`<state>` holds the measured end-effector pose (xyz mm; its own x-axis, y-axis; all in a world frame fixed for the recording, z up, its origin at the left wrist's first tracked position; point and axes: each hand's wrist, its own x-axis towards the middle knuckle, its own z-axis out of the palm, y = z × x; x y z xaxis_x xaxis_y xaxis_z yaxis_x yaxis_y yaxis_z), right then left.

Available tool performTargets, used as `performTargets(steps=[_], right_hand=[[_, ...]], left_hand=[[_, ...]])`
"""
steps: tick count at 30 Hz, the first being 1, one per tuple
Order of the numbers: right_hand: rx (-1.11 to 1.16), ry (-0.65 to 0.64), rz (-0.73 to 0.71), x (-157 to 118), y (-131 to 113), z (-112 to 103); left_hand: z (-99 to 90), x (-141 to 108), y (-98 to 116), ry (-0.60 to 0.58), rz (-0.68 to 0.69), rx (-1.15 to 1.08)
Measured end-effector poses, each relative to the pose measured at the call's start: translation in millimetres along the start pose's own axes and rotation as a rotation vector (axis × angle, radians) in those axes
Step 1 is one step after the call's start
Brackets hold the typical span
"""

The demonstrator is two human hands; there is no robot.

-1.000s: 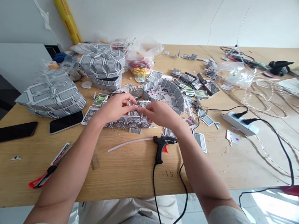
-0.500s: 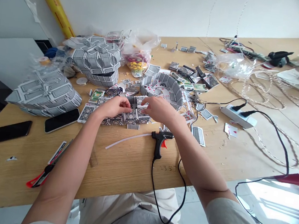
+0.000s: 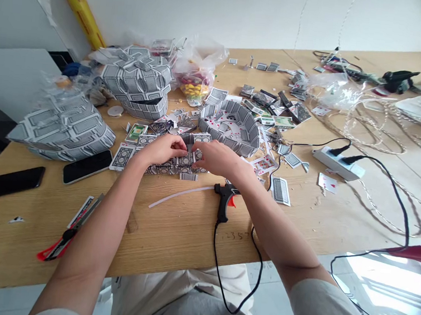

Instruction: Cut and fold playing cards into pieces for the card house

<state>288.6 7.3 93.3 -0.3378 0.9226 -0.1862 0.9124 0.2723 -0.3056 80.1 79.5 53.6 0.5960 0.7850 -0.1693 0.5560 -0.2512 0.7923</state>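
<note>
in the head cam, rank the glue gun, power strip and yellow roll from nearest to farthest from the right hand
From the right hand:
1. Hot glue gun, on the table just below the hand
2. Power strip, on the table to the right
3. Yellow roll, far left, leaning against the wall

Bright, even daylight fills the scene, leaving only soft shadows. Glare whitens the glossy pale floor (image 3: 380, 290) at near right, while the wide-angle edges bend and darken.
</note>
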Motion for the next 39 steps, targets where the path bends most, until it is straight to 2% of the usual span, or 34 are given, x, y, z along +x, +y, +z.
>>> performTargets(steps=[9, 19, 30, 39], right_hand=[[-0.021, -0.003, 0.009, -2.0, -2.6, -1.6], [0.029, -0.010, -0.048, -1.7, 7.5, -3.3], [0.005, -0.033, 0.058, -10.8, 5.0, -14.2], [-0.005, -0.039, 0.083, -11.7, 5.2, -16.2]], left_hand=[[-5.3, -6.4, 4.0, -0.143, 0.070, 0.023], [-7.0, -7.2, 5.9, -0.126, 0.040, 0.107], [-7.2, -5.7, 3.8, -0.117, 0.034, 0.104], [-7.4, -4.9, 1.6, -0.126, 0.032, 0.092]])
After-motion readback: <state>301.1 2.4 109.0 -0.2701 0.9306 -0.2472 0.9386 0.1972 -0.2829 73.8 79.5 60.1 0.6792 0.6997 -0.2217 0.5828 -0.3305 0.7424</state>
